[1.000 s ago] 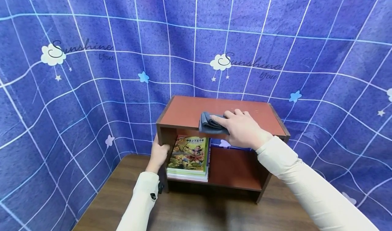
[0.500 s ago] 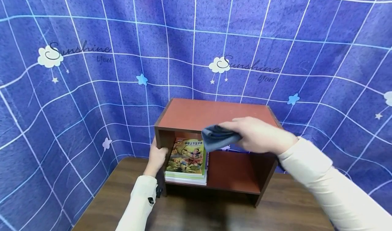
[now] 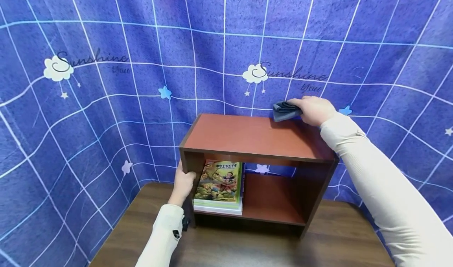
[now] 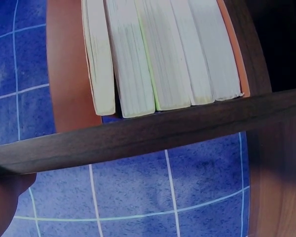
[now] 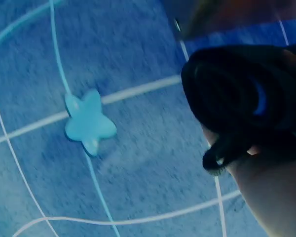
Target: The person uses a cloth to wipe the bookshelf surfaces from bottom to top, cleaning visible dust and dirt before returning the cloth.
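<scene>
A small two-sided wooden bookshelf (image 3: 244, 135) with a reddish top and dark brown edges stands on the table. My left hand (image 3: 183, 183) grips its left side panel, thumb at the front edge, the other fingers mostly hidden behind the panel. Part of that left hand (image 4: 5, 205) also shows at the panel's edge in the left wrist view. A folded grey-blue cloth (image 3: 284, 113) is held in my right hand (image 3: 315, 109), at the back right of the shelf's top. Inside, on the left, books (image 3: 217, 184) stand or lean in a row, with a colourful cover facing front.
The brown wooden table (image 3: 148, 208) extends around the shelf. A blue curtain (image 3: 124, 102) with white lines, clouds and stars hangs right behind it. In the left wrist view, several book blocks (image 4: 167, 54) sit side by side behind the panel.
My right hand lifted the cloth off the top's front edge, pulled it toward the right, then carried it to the back right. The left hand stays on the side panel.
</scene>
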Available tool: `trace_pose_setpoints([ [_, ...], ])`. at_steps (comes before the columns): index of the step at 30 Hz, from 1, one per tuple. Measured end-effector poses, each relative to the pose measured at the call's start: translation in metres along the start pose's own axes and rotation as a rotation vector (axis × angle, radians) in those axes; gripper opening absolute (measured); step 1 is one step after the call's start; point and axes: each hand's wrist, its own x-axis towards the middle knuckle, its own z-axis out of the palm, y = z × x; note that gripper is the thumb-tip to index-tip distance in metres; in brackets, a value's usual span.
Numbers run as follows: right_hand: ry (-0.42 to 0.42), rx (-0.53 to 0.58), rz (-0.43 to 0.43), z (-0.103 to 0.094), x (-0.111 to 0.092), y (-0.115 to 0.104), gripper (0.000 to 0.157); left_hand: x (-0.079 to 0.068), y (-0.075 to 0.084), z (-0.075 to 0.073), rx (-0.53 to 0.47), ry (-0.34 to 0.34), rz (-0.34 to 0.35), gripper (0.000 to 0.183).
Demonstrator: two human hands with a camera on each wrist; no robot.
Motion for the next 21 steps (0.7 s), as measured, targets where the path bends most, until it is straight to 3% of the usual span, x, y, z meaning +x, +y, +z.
trace_pose_setpoints([
  [5,-0.141,0.091,0.04,0.019,-0.001,0.003,0.057,-0.001,-0.002,-0.004,-0.011,-0.014,0.018,0.078],
  [10,-0.264,0.204,0.082,0.015,-0.003,0.005,0.057,0.001,0.002,-0.002,-0.015,-0.008,0.059,0.076],
  [16,-0.328,0.175,0.102,0.006,-0.004,0.001,0.056,0.001,0.004,0.0,0.001,-0.003,0.056,0.078],
  [21,-0.358,0.137,0.123,0.006,-0.011,-0.004,0.06,0.002,-0.004,-0.002,0.014,-0.014,0.044,0.081],
])
